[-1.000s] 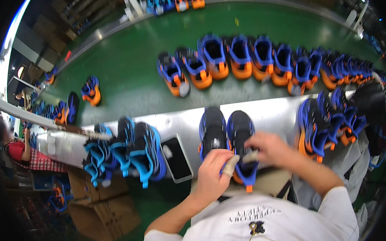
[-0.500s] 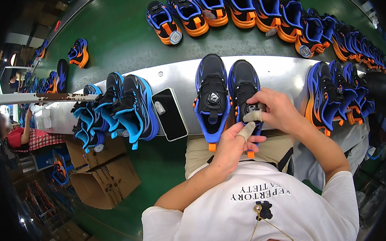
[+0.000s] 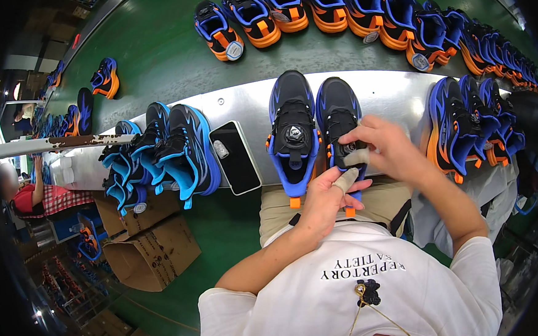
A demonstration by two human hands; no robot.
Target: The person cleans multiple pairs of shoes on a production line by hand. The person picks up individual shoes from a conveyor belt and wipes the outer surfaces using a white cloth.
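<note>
— What do we have left of the metal shelf?

— Farthest left of it we see cardboard boxes on the green floor. On the shelf's left end lies a bunch of blue shoes, tipped on their sides and touching one another. Just right of them, flat on the shelf, lies a black phone.

— And at the middle of the shelf?

— A pair stands there, toes pointing away from us. The left shoe is black and blue with a round dial on its tongue, and nobody touches it. The right shoe stands just beside it, and both our hands are on it.

— How do the hands grip?

— Our left hand comes up to the near end of the right shoe; its taped finger rests against the tongue, the other fingers curled loosely. Our right hand reaches over from the right, thumb and taped forefinger pinched together on the small part at the shoe's tongue. We cannot tell what that part is, since the fingers cover it.

— And right of the pair?

— More blue and orange shoes crowd the shelf's right end. Behind the shelf, a row of orange-soled shoes runs along the green belt.
</note>
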